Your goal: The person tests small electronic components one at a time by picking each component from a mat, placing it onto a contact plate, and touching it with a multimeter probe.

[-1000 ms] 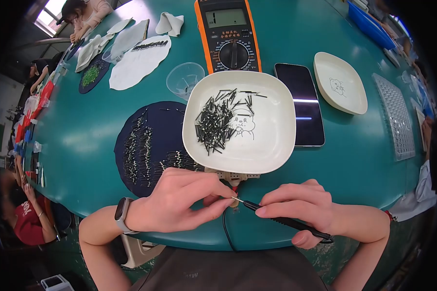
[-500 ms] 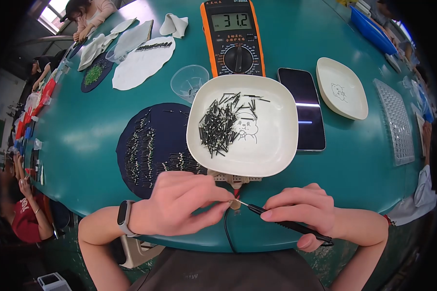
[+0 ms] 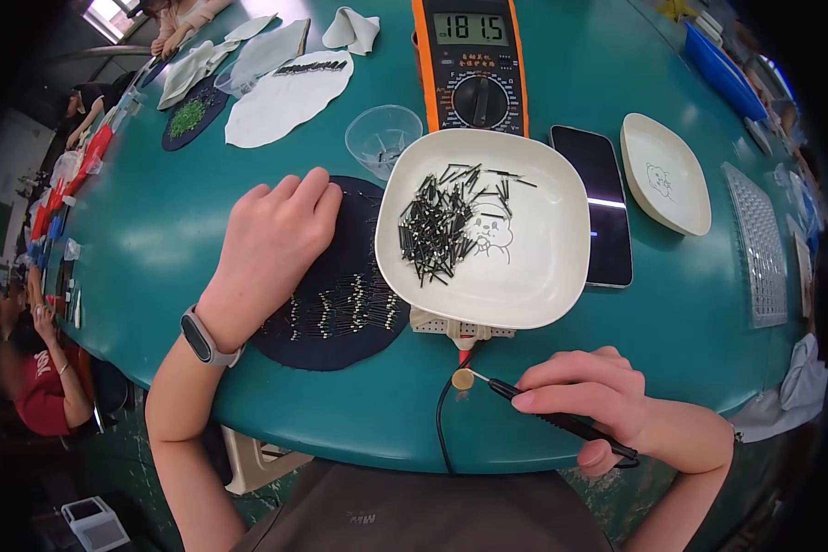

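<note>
1. Left hand [image 3: 281, 225] over the dark round mat [image 3: 336, 354], back uppermost, fingers bent down; fingertips hidden, so can't tell whether they pinch anything.
2. Rows of small leaded parts [image 3: 354, 308] lie on the mat, beside that hand.
3. Right hand [image 3: 593, 391] closed on the black probe [image 3: 561, 423], well apart from the left. Metal tip at the small gold disc [image 3: 463, 380]; contact unclear.
4. White bowl [image 3: 552, 248] just beyond the disc, black pieces [image 3: 432, 230] heaped toward its left side.
5. Orange-edged multimeter [image 3: 478, 69] behind the bowl, display 181.5.
6. Dark-screened phone [image 3: 607, 225] right of the bowl, on the green bench [image 3: 193, 340].
</note>
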